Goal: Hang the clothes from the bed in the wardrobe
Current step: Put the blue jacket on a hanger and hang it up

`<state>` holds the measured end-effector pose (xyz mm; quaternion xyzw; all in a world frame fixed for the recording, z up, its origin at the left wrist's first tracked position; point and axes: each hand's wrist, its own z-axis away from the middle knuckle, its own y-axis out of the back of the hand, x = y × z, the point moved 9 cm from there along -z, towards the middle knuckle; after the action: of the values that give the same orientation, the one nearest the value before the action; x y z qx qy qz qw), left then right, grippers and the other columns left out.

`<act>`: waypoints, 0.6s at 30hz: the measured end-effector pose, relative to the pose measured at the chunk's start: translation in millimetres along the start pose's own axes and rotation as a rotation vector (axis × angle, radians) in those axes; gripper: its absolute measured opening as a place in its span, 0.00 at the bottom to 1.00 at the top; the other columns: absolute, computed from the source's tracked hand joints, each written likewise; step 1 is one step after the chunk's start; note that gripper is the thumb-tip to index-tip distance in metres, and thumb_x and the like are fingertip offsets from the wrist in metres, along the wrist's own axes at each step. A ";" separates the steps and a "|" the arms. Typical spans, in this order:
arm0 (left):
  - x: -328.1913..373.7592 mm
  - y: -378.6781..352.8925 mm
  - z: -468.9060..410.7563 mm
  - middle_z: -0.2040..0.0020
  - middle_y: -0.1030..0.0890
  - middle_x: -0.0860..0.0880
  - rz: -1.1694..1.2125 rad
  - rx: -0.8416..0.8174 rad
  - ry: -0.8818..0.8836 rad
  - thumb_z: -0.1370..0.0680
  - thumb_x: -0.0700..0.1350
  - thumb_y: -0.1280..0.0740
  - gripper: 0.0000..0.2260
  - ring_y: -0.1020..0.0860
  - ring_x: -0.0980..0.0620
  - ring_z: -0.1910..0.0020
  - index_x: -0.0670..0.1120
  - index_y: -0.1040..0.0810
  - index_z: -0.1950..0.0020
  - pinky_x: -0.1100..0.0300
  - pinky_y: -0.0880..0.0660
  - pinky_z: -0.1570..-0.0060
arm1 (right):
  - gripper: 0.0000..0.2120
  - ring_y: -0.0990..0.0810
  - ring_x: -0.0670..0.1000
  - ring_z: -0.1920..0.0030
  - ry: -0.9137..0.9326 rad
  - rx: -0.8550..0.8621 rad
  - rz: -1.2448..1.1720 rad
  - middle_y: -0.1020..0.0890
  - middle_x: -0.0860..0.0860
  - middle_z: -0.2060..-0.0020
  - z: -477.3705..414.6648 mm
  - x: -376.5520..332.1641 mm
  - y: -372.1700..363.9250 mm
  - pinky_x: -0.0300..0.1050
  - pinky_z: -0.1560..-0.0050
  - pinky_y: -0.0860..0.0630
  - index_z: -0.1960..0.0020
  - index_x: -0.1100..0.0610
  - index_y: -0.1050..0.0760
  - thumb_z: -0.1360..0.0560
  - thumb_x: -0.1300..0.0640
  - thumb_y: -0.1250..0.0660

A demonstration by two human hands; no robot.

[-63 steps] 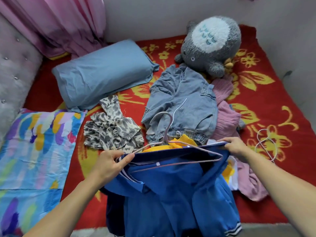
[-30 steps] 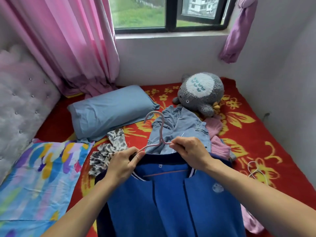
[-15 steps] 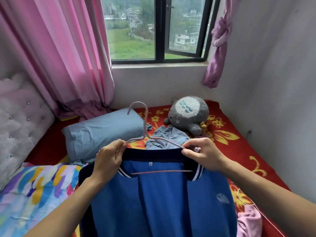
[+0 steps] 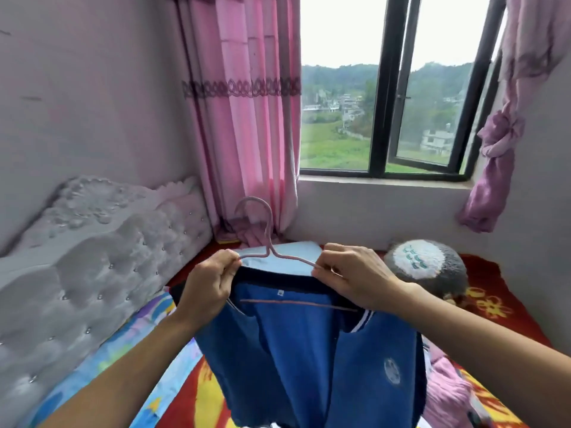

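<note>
1. Two bare hands are raised at the centre of the view, both holding the same two things.
2. The left hand (image 4: 210, 285) has its fingers curled round the left end of the hanger and the jacket's collar, gripping them together.
3. The right hand (image 4: 355, 279) pinches the right arm of the hanger and the collar edge between thumb and bent fingers.
4. There is one pink hanger (image 4: 268, 239). Its hook points up and curves to the left, and its lower bar shows inside the neck opening.
5. One blue jacket (image 4: 293, 350) hangs from it, held in the air over the near part of the bed. The front is open, the collar is dark, striped white trim shows at the neck, and there is one pale round badge on the right chest.
6. One bed with a red, yellow-flowered cover (image 4: 494, 304) lies below and to the right.
7. One grey tufted headboard (image 4: 92, 257) stands at the left.
8. One light blue pillow (image 4: 290, 262) shows far behind the hanger, between the hands.
9. One multicoloured cloth (image 4: 148, 350) lies near left, under the left forearm.
10. One grey and white plush toy (image 4: 429, 267) sits far right on the bed.
11. One pink garment (image 4: 448, 393) lies near right, just beside the jacket.
12. There are two curtains: a pink one (image 4: 247, 118) hanging left of the window (image 4: 378, 103), and a purple knotted one (image 4: 500, 134) on the right.
</note>
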<state>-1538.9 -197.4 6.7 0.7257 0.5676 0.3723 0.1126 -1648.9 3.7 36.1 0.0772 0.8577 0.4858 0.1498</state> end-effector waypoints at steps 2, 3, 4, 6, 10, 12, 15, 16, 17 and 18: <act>12.3 24.0 23.5 0.62 0.24 0.56 -0.104 0.041 0.033 0.21 0.49 0.40 0.10 0.25 0.55 0.63 0.45 0.24 0.55 0.58 0.28 0.60 | 0.09 0.33 0.43 0.64 0.058 -0.011 -0.090 0.23 0.43 0.63 9.1 -20.4 0.9 0.46 0.61 0.29 0.56 0.50 0.23 0.22 0.47 0.36; 19.8 37.1 37.7 0.61 0.23 0.54 -0.155 0.059 0.055 0.20 0.50 0.41 0.11 0.23 0.51 0.63 0.45 0.23 0.54 0.54 0.27 0.60 | 0.07 0.32 0.43 0.65 0.076 -0.040 -0.146 0.22 0.44 0.64 14.2 -31.0 -0.3 0.47 0.60 0.28 0.54 0.50 0.22 0.22 0.48 0.36; 28.2 50.5 53.2 0.60 0.23 0.53 -0.205 0.074 0.078 0.20 0.51 0.42 0.12 0.23 0.48 0.62 0.45 0.23 0.54 0.53 0.26 0.60 | 0.06 0.31 0.44 0.67 0.099 -0.083 -0.201 0.22 0.44 0.66 19.3 -44.3 -2.7 0.46 0.60 0.28 0.50 0.49 0.22 0.22 0.49 0.36; 48.1 76.6 87.0 0.60 0.23 0.53 -0.310 0.092 0.111 0.21 0.51 0.44 0.13 0.24 0.49 0.60 0.46 0.23 0.54 0.54 0.27 0.59 | 0.06 0.31 0.45 0.71 0.184 -0.173 -0.295 0.26 0.43 0.73 29.4 -80.1 -9.5 0.43 0.64 0.31 0.48 0.47 0.21 0.21 0.49 0.36; 71.3 135.4 160.4 0.59 0.22 0.52 -0.486 0.088 0.270 0.21 0.53 0.44 0.14 0.24 0.47 0.61 0.47 0.23 0.54 0.55 0.27 0.60 | 0.12 0.34 0.49 0.70 0.341 -0.285 -0.401 0.30 0.45 0.76 47.2 -166.0 -24.6 0.42 0.66 0.32 0.61 0.48 0.25 0.21 0.45 0.38; 76.6 174.1 200.4 0.60 0.23 0.52 -0.557 0.104 0.373 0.21 0.52 0.41 0.12 0.23 0.46 0.61 0.47 0.23 0.54 0.55 0.27 0.63 | 0.15 0.35 0.50 0.70 0.420 -0.297 -0.411 0.32 0.46 0.75 54.8 -214.7 -28.0 0.49 0.63 0.31 0.65 0.49 0.30 0.21 0.46 0.39; 90.2 237.4 260.2 0.58 0.24 0.54 -0.629 0.140 0.529 0.21 0.48 0.35 0.06 0.23 0.48 0.59 0.47 0.22 0.52 0.58 0.31 0.63 | 0.17 0.33 0.46 0.72 0.523 -0.305 -0.479 0.33 0.46 0.76 66.4 -289.7 -22.3 0.44 0.68 0.34 0.69 0.47 0.36 0.22 0.48 0.38; 96.4 259.4 280.6 0.58 0.24 0.55 -0.654 0.155 0.577 0.21 0.48 0.35 0.05 0.23 0.50 0.59 0.48 0.22 0.51 0.58 0.31 0.63 | 0.17 0.32 0.45 0.72 0.551 -0.318 -0.496 0.33 0.46 0.76 71.8 -313.6 -20.6 0.39 0.70 0.36 0.69 0.48 0.35 0.22 0.50 0.37; 102.1 281.7 302.4 0.57 0.25 0.56 -0.678 0.168 0.636 0.21 0.50 0.35 0.06 0.23 0.52 0.58 0.49 0.23 0.50 0.58 0.30 0.62 | 0.17 0.32 0.44 0.73 0.581 -0.331 -0.509 0.33 0.45 0.77 78.1 -337.2 -19.7 0.37 0.70 0.37 0.69 0.48 0.35 0.22 0.51 0.37; 107.7 304.5 324.6 0.56 0.25 0.56 -0.702 0.178 0.700 0.21 0.51 0.35 0.06 0.24 0.53 0.56 0.50 0.23 0.49 0.57 0.28 0.60 | 0.18 0.32 0.43 0.73 0.602 -0.345 -0.526 0.33 0.44 0.77 83.9 -359.4 -19.1 0.36 0.70 0.37 0.69 0.48 0.35 0.22 0.52 0.36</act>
<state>-1088.2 -116.0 3.2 0.3292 0.8108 0.4831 -0.0286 -1281.9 -38.0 44.5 -0.3154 0.7597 0.5682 0.0224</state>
